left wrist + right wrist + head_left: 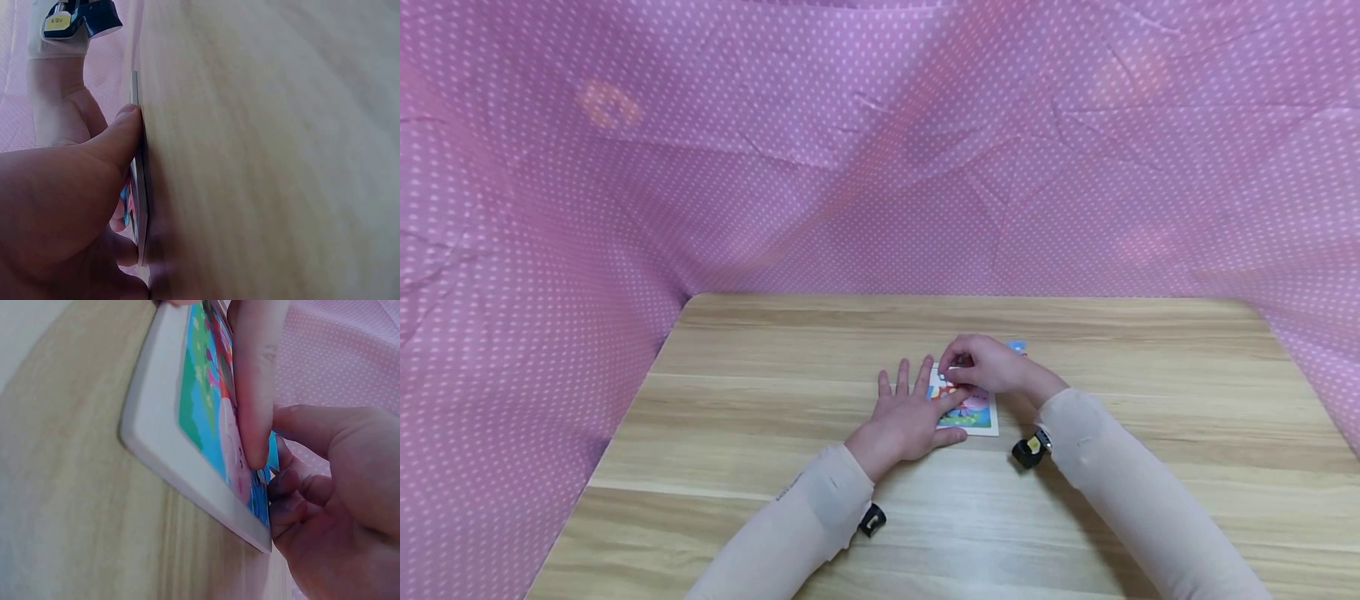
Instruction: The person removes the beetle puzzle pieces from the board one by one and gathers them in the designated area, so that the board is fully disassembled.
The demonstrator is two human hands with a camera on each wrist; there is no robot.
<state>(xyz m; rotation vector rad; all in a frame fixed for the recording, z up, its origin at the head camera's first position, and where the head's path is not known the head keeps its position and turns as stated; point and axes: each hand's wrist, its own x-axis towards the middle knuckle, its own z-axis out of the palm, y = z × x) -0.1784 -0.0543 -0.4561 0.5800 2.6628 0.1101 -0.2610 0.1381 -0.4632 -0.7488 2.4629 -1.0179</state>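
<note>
A small jigsaw puzzle board (pixel 988 422) with a white border and a colourful cartoon picture lies on the table. My left hand (pixel 906 421) is spread over its left side, with straight fingers; the index finger lies across the picture and the thumb rests near the front edge. At the board's back edge, my right hand (pixel 988 364) has its thumb and fingers curled together. In the right wrist view they pinch a blue puzzle piece (pixel 274 450), mostly hidden by the fingers, beside the left index fingertip. The left wrist view shows the board's thin edge (pixel 142 206) under my left thumb.
Another blue puzzle piece (pixel 1017 347) lies on the wooden table (pixel 760 417) just behind my right hand, partly hidden. A pink cloth with white dots (pixel 880 167) hangs behind and at the sides of the table. Black wrist cameras (pixel 1028 452) sit below both wrists.
</note>
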